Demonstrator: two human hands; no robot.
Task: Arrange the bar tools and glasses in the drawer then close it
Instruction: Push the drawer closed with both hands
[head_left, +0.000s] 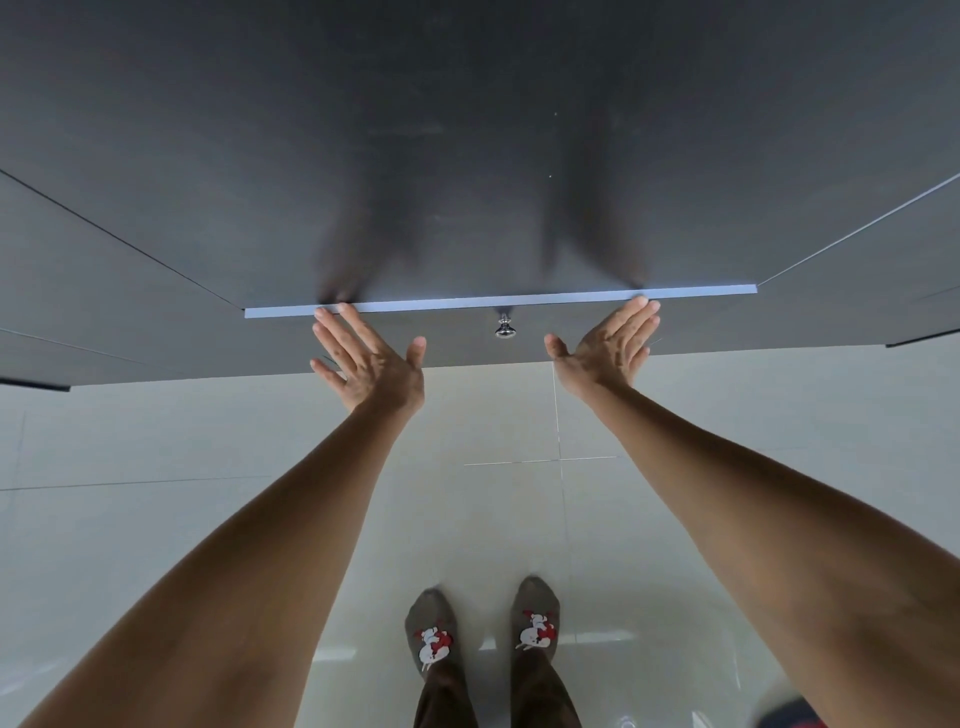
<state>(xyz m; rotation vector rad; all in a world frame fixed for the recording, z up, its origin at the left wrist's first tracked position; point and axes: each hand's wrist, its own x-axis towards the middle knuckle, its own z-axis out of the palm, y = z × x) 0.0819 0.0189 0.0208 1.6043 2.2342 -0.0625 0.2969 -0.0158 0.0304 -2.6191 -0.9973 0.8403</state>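
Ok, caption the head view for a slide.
Both open hands, left hand and right hand, on the drawer front beside its knob.

Dark grey matte tabletop (467, 130) above; glossy pale tiled floor (156, 441) with thin grout lines, soft daylight reflections.

No readable text, labels, numbers or signs anywhere.

The dark grey flat-fronted drawer (467, 338) sits almost flush under the dark matte countertop (467, 130), leaving no gap to reach inside, with only its small round silver knob (503, 327) protruding between the spread hands.
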